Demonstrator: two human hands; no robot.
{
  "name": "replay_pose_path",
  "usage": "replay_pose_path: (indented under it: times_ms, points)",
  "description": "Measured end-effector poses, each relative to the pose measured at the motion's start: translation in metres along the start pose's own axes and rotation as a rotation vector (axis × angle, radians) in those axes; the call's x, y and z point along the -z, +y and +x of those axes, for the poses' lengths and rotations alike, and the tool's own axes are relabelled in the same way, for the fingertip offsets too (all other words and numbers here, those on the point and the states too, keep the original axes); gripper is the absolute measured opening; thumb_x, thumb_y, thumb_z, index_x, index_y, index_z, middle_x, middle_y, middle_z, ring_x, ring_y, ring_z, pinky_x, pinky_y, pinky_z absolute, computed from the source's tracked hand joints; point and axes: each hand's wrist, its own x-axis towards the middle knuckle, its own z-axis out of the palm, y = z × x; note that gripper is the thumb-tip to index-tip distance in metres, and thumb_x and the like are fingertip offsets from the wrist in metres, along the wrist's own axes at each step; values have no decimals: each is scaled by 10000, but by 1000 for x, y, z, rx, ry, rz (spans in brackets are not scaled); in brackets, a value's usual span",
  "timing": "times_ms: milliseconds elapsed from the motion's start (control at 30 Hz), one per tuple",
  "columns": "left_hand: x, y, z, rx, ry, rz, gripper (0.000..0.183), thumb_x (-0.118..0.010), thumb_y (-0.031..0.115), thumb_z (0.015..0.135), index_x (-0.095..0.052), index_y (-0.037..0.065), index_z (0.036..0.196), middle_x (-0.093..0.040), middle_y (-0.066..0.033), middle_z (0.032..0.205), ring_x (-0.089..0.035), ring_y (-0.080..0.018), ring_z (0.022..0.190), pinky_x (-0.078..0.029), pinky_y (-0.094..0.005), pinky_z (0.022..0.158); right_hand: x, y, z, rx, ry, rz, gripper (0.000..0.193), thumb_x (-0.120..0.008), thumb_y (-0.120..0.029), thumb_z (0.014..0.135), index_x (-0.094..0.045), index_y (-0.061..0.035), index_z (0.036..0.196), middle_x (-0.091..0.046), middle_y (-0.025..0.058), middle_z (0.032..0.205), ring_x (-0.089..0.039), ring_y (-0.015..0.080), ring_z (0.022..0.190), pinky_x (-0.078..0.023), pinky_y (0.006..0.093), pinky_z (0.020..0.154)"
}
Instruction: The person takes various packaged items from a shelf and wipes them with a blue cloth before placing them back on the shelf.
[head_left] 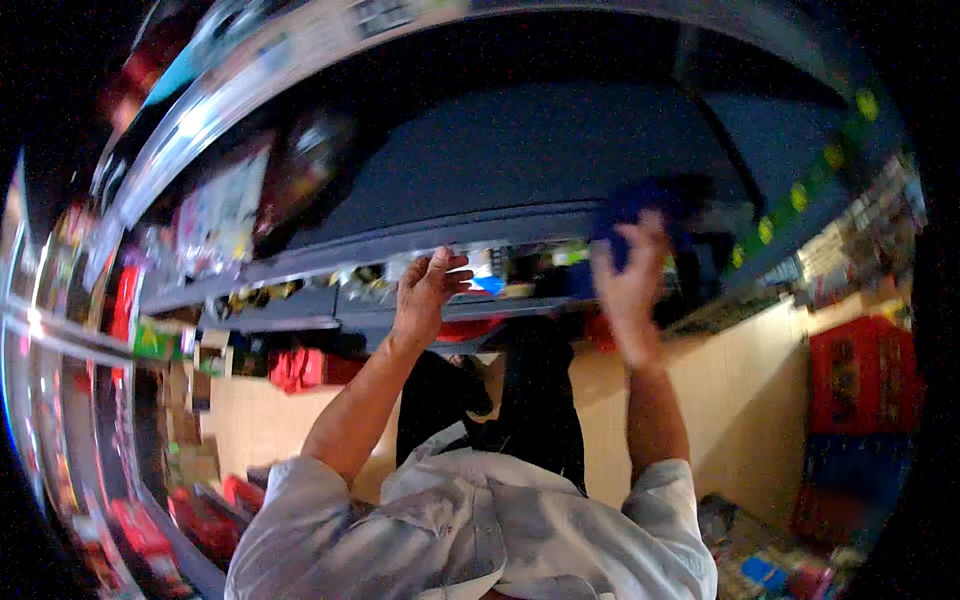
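Observation:
My left hand [428,292] is raised in front of the shelf edge, its fingers apart and nothing in them. My right hand [632,285], smeared by motion, is at the right end of the same shelf. Between its thumb and fingers shows a dark blue, soft-looking thing [645,195], perhaps cloth, too blurred to name. The dark grey shelf board [520,140] spreads out behind both hands. Small packaged goods [370,280] line a lower shelf just beyond my left hand.
Blurred packages [225,215] stand at the shelf's left end. A green strip with yellow dots [797,196] edges its right side. Red crates [865,372] stand on the floor at right, a red box [305,370] at left. More stocked shelving [75,430] runs down the left.

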Motion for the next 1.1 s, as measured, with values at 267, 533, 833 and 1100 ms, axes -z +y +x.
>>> replay_pose_path:
  times_ms: [267, 533, 833, 1100]
  points:
    - [184, 31, 6, -125, 325, -309, 290, -567, 345, 918, -550, 57, 946, -625, -71, 870, -630, -209, 803, -511, -342, 734, -9, -27, 19, -11, -7, 64, 418, -722, -167, 770, -508, -52, 1110, -407, 204, 1374, -372, 354, 1265, -267, 449, 1067]
    - [194, 30, 12, -81, 296, -298, 277, -594, 293, 907, -550, 33, 991, -641, -96, 844, -648, -214, 764, -529, -318, 684, -120, -192, -32, 438, -390, 237, 550, -722, -47, 635, -496, -109, 1134, -416, 140, 1377, -418, 432, 1166, -281, 551, 1023]
    - [190, 41, -58, -9, 251, -197, 574, -526, 532, 884, -493, 49, 1192, -593, -146, 1099, -586, -227, 1001, -486, -377, 833, -142, -251, -42, 335, -437, 582, 495, -708, -6, 683, -506, -88, 1127, -541, 138, 1205, -472, 333, 1134, -362, 473, 955]
    - [132, 45, -117, 213, 31, -558, 463, -486, 461, 920, -536, 100, 1204, -624, -92, 1065, -603, -241, 955, -486, -385, 846, -64, -280, -80, 505, -968, 480, 707, -756, -458, 682, -514, -58, 1213, -493, 170, 1219, -354, 390, 1222, -242, 502, 1032]
